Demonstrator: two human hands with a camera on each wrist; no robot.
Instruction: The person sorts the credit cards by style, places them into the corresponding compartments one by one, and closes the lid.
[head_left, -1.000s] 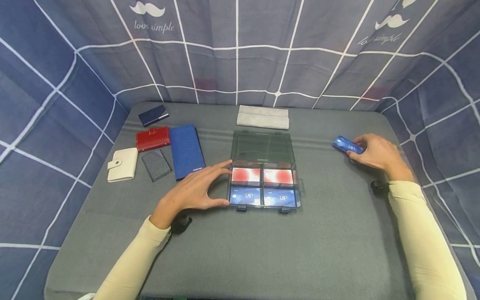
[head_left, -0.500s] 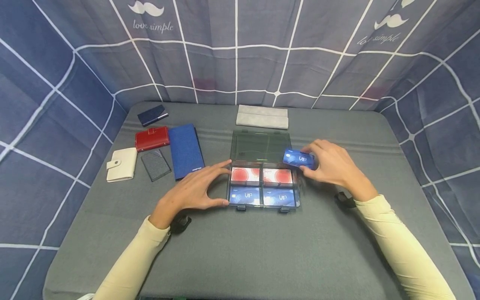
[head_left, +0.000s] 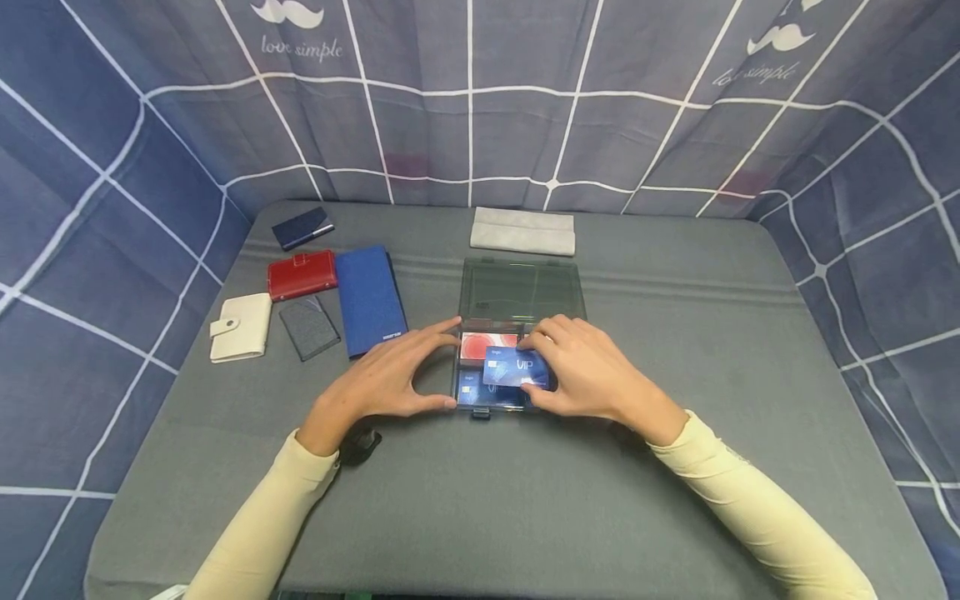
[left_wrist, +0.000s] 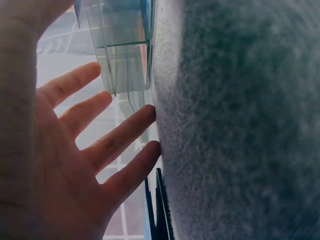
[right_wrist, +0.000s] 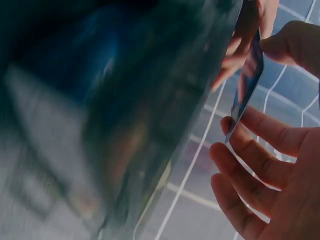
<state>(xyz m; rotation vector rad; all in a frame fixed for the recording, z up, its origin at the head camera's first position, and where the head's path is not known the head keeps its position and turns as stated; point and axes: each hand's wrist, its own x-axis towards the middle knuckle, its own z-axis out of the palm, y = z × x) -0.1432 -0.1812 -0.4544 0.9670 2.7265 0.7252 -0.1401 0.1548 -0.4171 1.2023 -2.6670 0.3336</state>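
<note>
Nearest, two cream sleeves reach over the grey table [head_left: 525, 500]. Just ahead, the left hand [head_left: 382, 379] lies with fingers straight and spread, thumb and forefinger bracketing the left wall of the clear compartment box [head_left: 517, 292]; it grips nothing. Close beside it, to its right, the right hand [head_left: 588, 375] pinches a blue VIP card [head_left: 516, 367] between thumb and fingertips, holding it flat just over the box's near compartments, where another blue card and a red-and-white card [head_left: 487, 343] show beneath. Beyond the right hand the box's open lid lies flat, and farther off sits a folded grey cloth [head_left: 522, 231]. Ahead and to the left of the left hand lie a blue wallet [head_left: 370, 298], a grey card sleeve [head_left: 309, 327], a cream wallet [head_left: 240, 327], a red wallet [head_left: 302, 273] and, farthest, a navy case [head_left: 303, 227].
</note>
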